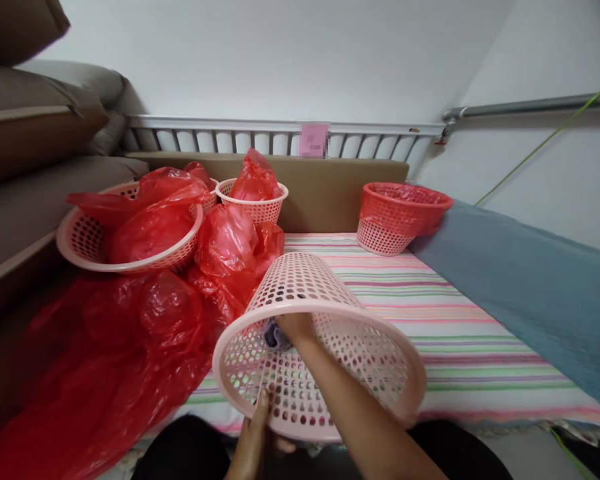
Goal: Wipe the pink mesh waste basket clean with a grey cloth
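A pale pink plastic basket (320, 307) with a lattice of holes lies on its side in front of me, its wide mouth facing me. My left hand (255, 427) grips the near lower rim, the thumb resting on the inner wall and the fingers under the edge. Deep inside the basket, my right hand (296, 325) is closed on a crumpled purple-grey cloth (274, 335) against the left inner wall. The basket's upper rim partly hides the right hand.
Red plastic bags (175, 313) heap up on the left, beside a wide pink basket (130, 267) holding more red plastic. Behind stands a bag-filled basket (260, 213). A red-lined basket (384, 239) sits back right on the striped cloth (470, 347). Stacked cushions (30, 140) border the left.
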The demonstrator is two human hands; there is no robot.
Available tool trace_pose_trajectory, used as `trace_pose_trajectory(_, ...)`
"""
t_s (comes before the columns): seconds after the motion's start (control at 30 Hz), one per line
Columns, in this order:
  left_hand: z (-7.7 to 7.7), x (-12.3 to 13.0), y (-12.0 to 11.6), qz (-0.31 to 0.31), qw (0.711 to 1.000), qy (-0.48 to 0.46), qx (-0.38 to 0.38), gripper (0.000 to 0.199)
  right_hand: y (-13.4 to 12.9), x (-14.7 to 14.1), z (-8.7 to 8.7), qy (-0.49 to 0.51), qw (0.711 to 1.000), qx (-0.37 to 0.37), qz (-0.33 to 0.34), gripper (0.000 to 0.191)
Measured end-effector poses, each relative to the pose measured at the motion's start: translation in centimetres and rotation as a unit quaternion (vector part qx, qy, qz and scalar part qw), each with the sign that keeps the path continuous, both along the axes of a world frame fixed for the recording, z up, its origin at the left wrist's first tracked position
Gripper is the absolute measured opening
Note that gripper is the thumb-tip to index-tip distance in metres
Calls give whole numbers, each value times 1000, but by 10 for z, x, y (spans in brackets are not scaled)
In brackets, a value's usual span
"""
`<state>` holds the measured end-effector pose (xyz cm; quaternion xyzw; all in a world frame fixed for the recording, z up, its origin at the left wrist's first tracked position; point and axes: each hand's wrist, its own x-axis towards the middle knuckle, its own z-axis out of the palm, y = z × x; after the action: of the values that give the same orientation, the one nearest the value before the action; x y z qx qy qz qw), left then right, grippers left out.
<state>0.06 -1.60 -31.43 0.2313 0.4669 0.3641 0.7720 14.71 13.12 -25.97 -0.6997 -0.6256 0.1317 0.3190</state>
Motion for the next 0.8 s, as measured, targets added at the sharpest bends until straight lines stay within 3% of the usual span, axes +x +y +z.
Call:
trace_pose_trajectory(0.17,-9,1,3,12,1000,-13,5,65,-14,1,2,-62,995,-68,-24,54)
trace_pose_trajectory(0.27,-9,2,3,47,999,-6,-3,65,-33,-10,4,-93,991,-92,-36,42)
trace_pose_trajectory(0.43,-7,1,1,40,999,-35,3,62,-98,-33,8,-117,989,-90,5,32)
trace_pose_trajectory(0.6,-5,0,0,66,990,-127,1,59,-168,-36,3,-92,990,-103,42,30)
trace_pose_trajectory(0.7,-1,0,-2,44,988,-142,31,64,-170,-29,-2,-97,991,-80,38,32)
trace_pose_trajectory(0.8,6,0,-6,9,998,-50,40,74,-136,-18,-5,-117,992,-51,14,36)
